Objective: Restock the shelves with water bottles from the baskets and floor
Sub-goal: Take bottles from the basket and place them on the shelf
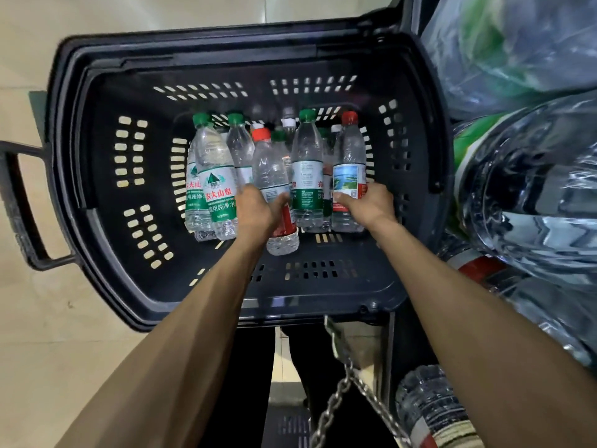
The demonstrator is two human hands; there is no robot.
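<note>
My left hand (256, 210) has its fingers (281, 202) wrapped round a red-capped bottle (274, 185), gripping at the label. My right hand (371, 205) has fingers curled round another red-capped bottle with a blue picture label (349, 169), low on its body. Both stand in a dark plastic basket (129, 195) with slotted walls, packed among green-capped bottles (214, 176) bunched in the middle. Basket handle (19, 202) sticks out left. Big shrink-wrapped water jugs (529, 195) are stacked just right of it. Floor (42, 334) is pale tile.
</note>
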